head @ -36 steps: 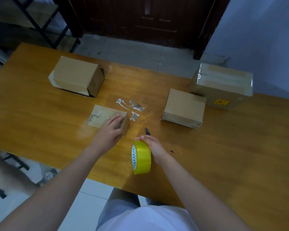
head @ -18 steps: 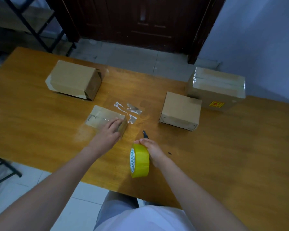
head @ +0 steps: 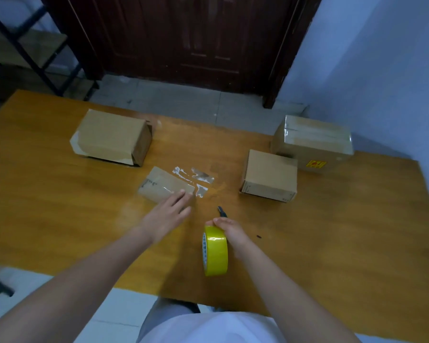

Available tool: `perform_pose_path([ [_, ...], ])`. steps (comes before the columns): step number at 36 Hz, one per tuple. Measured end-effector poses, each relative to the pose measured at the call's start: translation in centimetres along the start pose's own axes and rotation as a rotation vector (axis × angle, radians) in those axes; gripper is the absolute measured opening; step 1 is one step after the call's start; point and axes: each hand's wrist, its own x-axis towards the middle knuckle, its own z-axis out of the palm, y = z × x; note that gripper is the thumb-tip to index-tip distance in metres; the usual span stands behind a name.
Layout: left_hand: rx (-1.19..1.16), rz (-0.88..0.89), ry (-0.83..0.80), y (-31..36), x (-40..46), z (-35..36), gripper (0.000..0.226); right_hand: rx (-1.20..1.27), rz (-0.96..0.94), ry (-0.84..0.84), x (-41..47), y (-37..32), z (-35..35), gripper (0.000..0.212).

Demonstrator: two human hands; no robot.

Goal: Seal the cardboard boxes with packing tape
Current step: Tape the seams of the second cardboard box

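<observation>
On the orange-brown wooden table (head: pixel 60 206) lie four plain brown cardboard boxes: a long one lying at the far left (head: pixel 112 137), a squat square one right of centre (head: pixel 270 174), a larger one wrapped in shiny clear tape with a yellow label at the far right (head: pixel 312 142), just behind the square one, and a small flat box near the middle (head: pixel 164 184). Scraps of clear tape (head: pixel 198 179) are stuck to the tabletop just right of the small box, between it and the square box. A dark wooden door (head: pixel 183 38) and a pale blue wall (head: pixel 382 70) stand beyond the table. The left hand (head: pixel 166 214) reaches forward with straight fingers laid flat on the near right corner of the small flat box. The right hand (head: pixel 229 231) grips the top of an upright roll of yellow packing tape (head: pixel 214 251), which stands on edge near the table's front, and a dark blade-like tip (head: pixel 221 211) pokes out beyond its fingers.
</observation>
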Motion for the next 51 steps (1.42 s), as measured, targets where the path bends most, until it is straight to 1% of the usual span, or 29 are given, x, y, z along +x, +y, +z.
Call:
perform_pose_path([
  [4,-0.092,0.1,0.008,-0.8,-0.5,0.1,0.079,0.099,0.024,0.053,-0.4,-0.1,0.1,0.022],
  [6,-0.181,0.141,-0.018,-1.0,-0.8,0.0,0.073,0.191,0.034,0.086,-0.6,-0.2,0.0,0.021],
  [7,-0.263,0.145,-0.021,-1.1,-1.0,0.0,0.065,0.246,0.028,0.098,-0.7,-0.2,0.0,0.021],
  [9,-0.426,0.096,0.05,-1.2,-1.2,0.0,0.04,0.343,0.013,0.125,-1.2,-0.4,0.0,0.02],
  [10,-0.467,0.04,0.113,-1.2,-1.2,0.0,0.031,0.379,0.005,0.139,-1.4,-0.5,0.0,0.019],
  [13,-0.47,-0.217,0.272,-0.8,-0.2,-1.1,0.028,0.451,-0.035,0.178,-1.9,-0.6,0.0,0.018],
  [14,-0.471,-0.336,0.264,-0.6,0.3,-1.7,0.03,0.466,-0.052,0.195,-2.0,-0.6,0.1,0.018],
  [15,-0.488,-0.468,0.202,-0.4,1.0,-2.3,0.039,0.479,-0.072,0.211,-2.2,-0.6,0.1,0.018],
  [17,-0.55,-0.689,0.018,0.1,2.3,-3.0,0.073,0.476,-0.123,0.232,-2.8,-0.8,0.3,0.018],
  [18,-0.59,-0.759,-0.061,0.3,2.8,-3.0,0.089,0.462,-0.148,0.24,-3.1,-1.0,0.4,0.018],
  [19,-0.616,-0.801,-0.127,0.5,3.3,-2.8,0.1,0.45,-0.173,0.246,-3.5,-1.2,0.6,0.018],
  [20,-0.623,-0.816,-0.179,0.7,3.7,-2.4,0.106,0.447,-0.201,0.251,-3.8,-1.3,0.8,0.018],
  [23,-0.643,-0.808,-0.259,1.0,4.2,-1.7,0.103,0.448,-0.27,0.263,-4.5,-1.7,1.4,0.019],
  [25,-0.64,-0.762,-0.301,0.7,4.0,-1.7,0.103,0.438,-0.316,0.257,-5.0,-2.0,1.7,0.021],
  [30,-0.5,-0.532,-0.4,-2.2,2.1,-2.2,0.107,0.338,-0.383,0.211,-5.7,-3.0,2.3,0.019],
  [34,-0.413,-0.355,-0.498,-4.8,0.1,-2.6,0.105,0.213,-0.386,0.185,-5.8,-4.2,3.2,0.018],
  [36,-0.408,-0.282,-0.524,-5.5,-0.5,-2.9,0.105,0.16,-0.375,0.177,-5.7,-4.8,3.9,0.019],
  [37,-0.45,-0.26,-0.49,-5.8,-0.5,-3.1,0.103,0.136,-0.365,0.169,-5.8,-5.2,4.2,0.02],
  [38,-0.526,-0.248,-0.411,-5.9,-0.4,-3.6,0.099,0.111,-0.359,0.158,-5.8,-5.6,4.6,0.021],
  [41,-0.922,-0.261,-0.116,-5.1,0.6,-5.8,0.073,0.071,-0.358,0.129,-6.3,-6.8,5.6,0.021],
  [42,-1.04,-0.254,-0.072,-4.4,1.0,-6.8,0.066,0.077,-0.355,0.122,-6.5,-7.1,5.9,0.017],
  [43,-1.118,-0.236,-0.059,-3.6,1.3,-7.8,0.064,0.097,-0.352,0.115,-6.8,-7.6,6.3,0.013],
  [44,-1.165,-0.216,-0.07,-2.8,1.5,-8.6,0.064,0.128,-0.356,0.111,-7.1,-8.0,6.5,0.014],
  [45,-1.177,-0.192,-0.082,-2.0,1.7,-9.1,0.066,0.171,-0.362,0.11,-7.3,-8.3,6.6,0.017],
  [46,-1.143,-0.166,-0.072,-1.2,1.9,-9.5,0.066,0.208,-0.375,0.114,-7.6,-8.7,6.7,0.016],
  [47,-1.083,-0.15,-0.037,-0.7,2.1,-9.6,0.063,0.243,-0.391,0.121,-7.8,-9.0,6.8,0.013],
  [48,-1.037,-0.146,0.017,-0.3,2.2,-9.7,0.059,0.273,-0.412,0.132,-8.0,-9.2,6.8,0.014],
  [49,-1.025,-0.158,0.064,0.0,2.3,-9.9,0.055,0.305,-0.431,0.142,-8.2,-9.4,6.8,0.018],
  [51,-1.069,-0.189,0.109,0.1,2.4,-10.4,0.052,0.324,-0.474,0.16,-8.7,-9.9,6.8,0.022],
])
